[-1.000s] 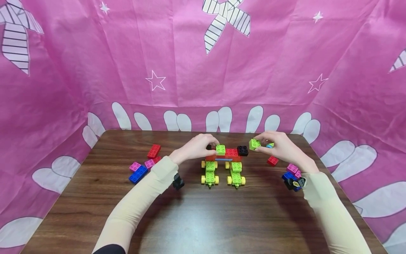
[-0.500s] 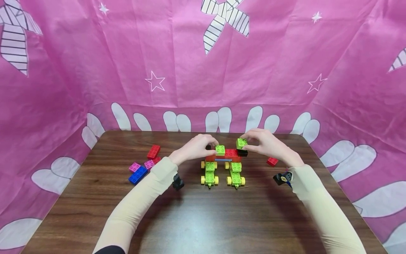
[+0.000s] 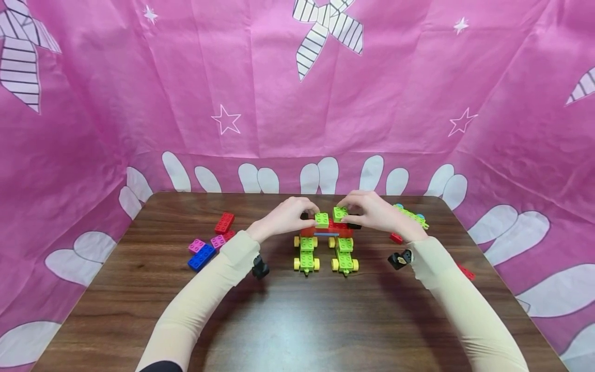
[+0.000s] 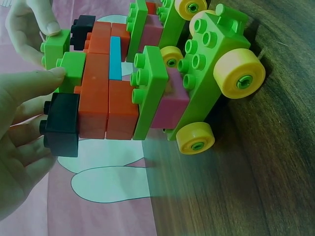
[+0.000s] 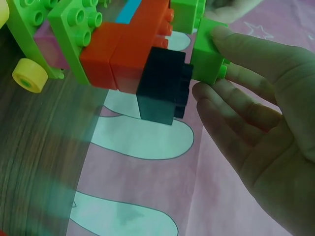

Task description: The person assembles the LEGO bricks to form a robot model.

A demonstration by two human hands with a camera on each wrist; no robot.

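In the middle of the table a brick build stands on two green wheeled bases (image 3: 307, 261) with yellow wheels. Red bricks (image 4: 93, 105) bridge the bases, with a blue piece (image 4: 115, 58) between them and a black brick (image 4: 63, 125) at the left end. Another black brick (image 5: 162, 86) caps the right end. My left hand (image 3: 289, 216) pinches a green brick (image 3: 322, 220) seated on the red row, thumb on its near side. Between thumb and fingers, my right hand (image 3: 375, 211) holds a second green brick (image 3: 340, 214) close over the red row, beside the first.
Left of the build lie a red brick (image 3: 225, 222), pink bricks (image 3: 197, 245) and a blue brick (image 3: 202, 257). On the right are a green piece with blue round parts (image 3: 413, 216), a small red brick (image 3: 396, 237) and another red brick (image 3: 466, 272), partly behind the right sleeve.
My right hand has moved left with its green brick, passing over the right black brick to above the red row. The left hand has kept its grip in place.
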